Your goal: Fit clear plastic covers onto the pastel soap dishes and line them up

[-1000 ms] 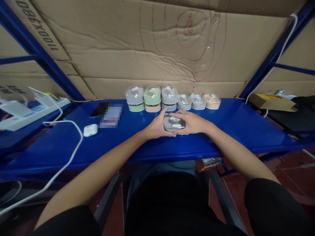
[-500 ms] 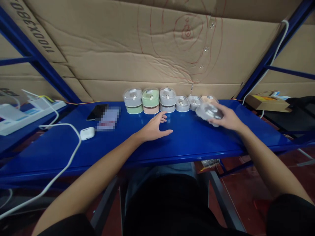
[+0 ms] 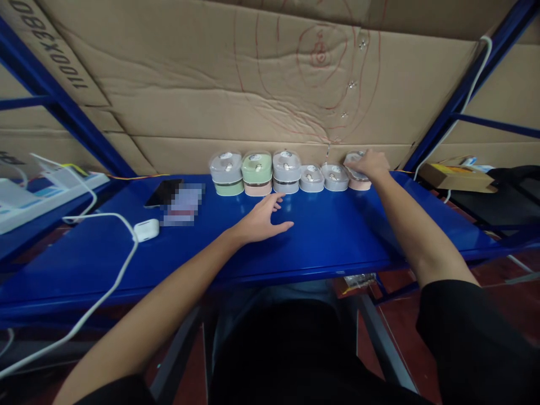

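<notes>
At the right end of a row of lidded lunch boxes, my right hand (image 3: pixel 374 164) grips a grey lunch box (image 3: pixel 353 160) on top of a peach lunch box (image 3: pixel 361 184). My fingers partly cover the upper box. Single grey boxes, one (image 3: pixel 336 179) and another (image 3: pixel 311 180), sit just left of that stack. Further left stand two-high stacks, including a grey box (image 3: pixel 286 166), a green box (image 3: pixel 257 167) over a peach one, and a grey box (image 3: pixel 226 166) over a green one. My left hand (image 3: pixel 266 220) is open, thumb spread, near the stacks and holding nothing.
The boxes line the back of a blue table (image 3: pixel 320 242) against a cardboard wall (image 3: pixel 189 90). To the left lie a dark phone (image 3: pixel 162 193), a white earphone case (image 3: pixel 146 230) and a white cable (image 3: pixel 120 270). A cardboard box (image 3: pixel 458 175) is at the right.
My right hand has carried the grey lunch box back and up from in front of the row onto the peach box. My left hand has hardly moved.
</notes>
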The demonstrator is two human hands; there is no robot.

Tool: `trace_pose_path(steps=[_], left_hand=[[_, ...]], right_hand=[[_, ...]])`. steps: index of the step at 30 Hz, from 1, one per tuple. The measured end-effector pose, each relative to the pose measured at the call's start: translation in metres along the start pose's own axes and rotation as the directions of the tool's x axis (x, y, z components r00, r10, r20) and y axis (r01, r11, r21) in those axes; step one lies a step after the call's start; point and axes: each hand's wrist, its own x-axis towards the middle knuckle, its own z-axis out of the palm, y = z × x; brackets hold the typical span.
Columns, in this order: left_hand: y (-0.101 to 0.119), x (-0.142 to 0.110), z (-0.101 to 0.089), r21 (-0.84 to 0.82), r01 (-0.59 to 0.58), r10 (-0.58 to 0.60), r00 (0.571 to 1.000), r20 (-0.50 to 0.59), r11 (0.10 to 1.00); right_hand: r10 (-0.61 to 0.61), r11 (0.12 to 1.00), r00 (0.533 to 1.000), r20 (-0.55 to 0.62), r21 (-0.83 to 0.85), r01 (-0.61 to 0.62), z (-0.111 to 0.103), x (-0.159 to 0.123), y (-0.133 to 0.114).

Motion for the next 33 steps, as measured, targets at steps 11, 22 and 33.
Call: trace_pose_path(steps=[11, 22, 33], left_hand=[[0.001, 0.000, -0.001, 0.041, -0.024, 0.024, 1.000, 0.004, 0.999], [0.006, 0.000, -0.002, 0.066, -0.010, 0.010, 1.000, -0.001, 0.998], [0.002, 0.001, -0.005, -0.062, -0.031, 0.025, 0.996, -0.087, 0.998]], right_hand=[[-0.560, 0.828, 0.828, 0.009, -0.032, 0.560, 0.025, -0.059, -0.129], [-0.413, 0.831, 0.859, 0.301, -0.262, 0.491, 0.019, -0.118, -0.119], [-0.324, 0.908, 0.863, 0.387, -0.130, 0.399, 0.008, -0.146, -0.118]])
